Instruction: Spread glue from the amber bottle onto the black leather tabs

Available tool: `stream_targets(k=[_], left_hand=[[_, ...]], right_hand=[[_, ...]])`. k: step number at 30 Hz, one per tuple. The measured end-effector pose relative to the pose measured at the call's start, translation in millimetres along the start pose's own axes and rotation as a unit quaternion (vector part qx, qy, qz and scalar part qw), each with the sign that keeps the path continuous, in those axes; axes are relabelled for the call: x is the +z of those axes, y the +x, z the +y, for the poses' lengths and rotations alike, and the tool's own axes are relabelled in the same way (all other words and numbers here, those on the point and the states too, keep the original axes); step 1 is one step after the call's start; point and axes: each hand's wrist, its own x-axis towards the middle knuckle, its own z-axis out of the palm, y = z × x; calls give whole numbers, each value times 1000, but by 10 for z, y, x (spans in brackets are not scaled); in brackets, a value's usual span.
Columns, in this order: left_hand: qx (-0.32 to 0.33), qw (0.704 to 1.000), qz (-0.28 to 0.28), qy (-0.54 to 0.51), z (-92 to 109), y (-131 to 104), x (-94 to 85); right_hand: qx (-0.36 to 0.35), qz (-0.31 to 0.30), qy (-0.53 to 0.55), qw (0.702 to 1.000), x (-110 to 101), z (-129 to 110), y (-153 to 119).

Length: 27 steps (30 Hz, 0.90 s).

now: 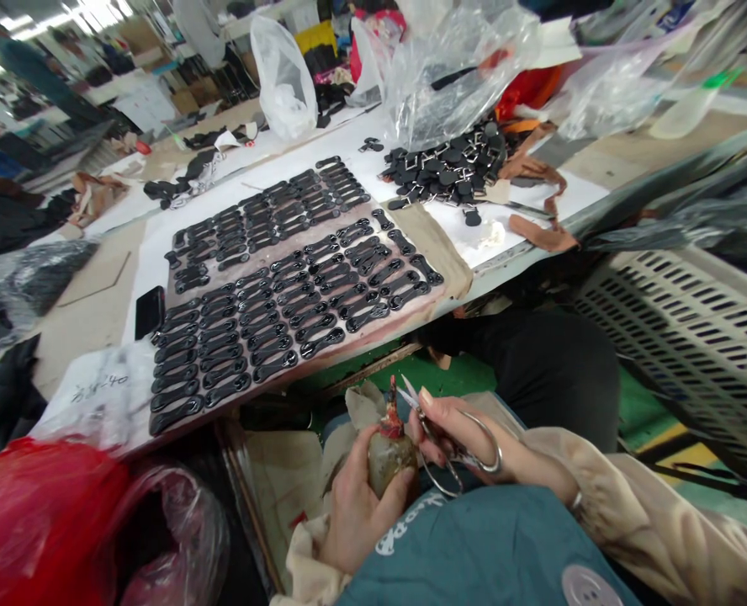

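While the left hand (pixel 357 498) is wrapped around a grubby squeeze bottle (pixel 389 465) over the lap, the right hand (pixel 452 425)'s gripping scissors (pixel 410 397), tips just beside the crusty red nozzle (pixel 392 423). Glossy black tabs (pixel 275 368) fill the table (pixel 490 268) in rows.

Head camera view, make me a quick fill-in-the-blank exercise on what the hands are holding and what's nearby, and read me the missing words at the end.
1. The left hand holds a bottle whose nozzle is coloured mostly ____.
2. The scissors in the right hand show ____ finger loops.
3. The slotted crate is on the ____ side of the picture.

Missing words: red; two; right.
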Motion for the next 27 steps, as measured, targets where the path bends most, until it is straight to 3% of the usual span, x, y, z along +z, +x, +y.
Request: stream_targets(k=[10, 27], left_hand=[[21, 996, -50, -69, 3, 56, -23], [8, 999, -23, -33, 16, 28, 4]], right_hand=[[-33, -44, -92, 994, -48, -124, -88], [-44, -42, -75, 995, -33, -54, -73]])
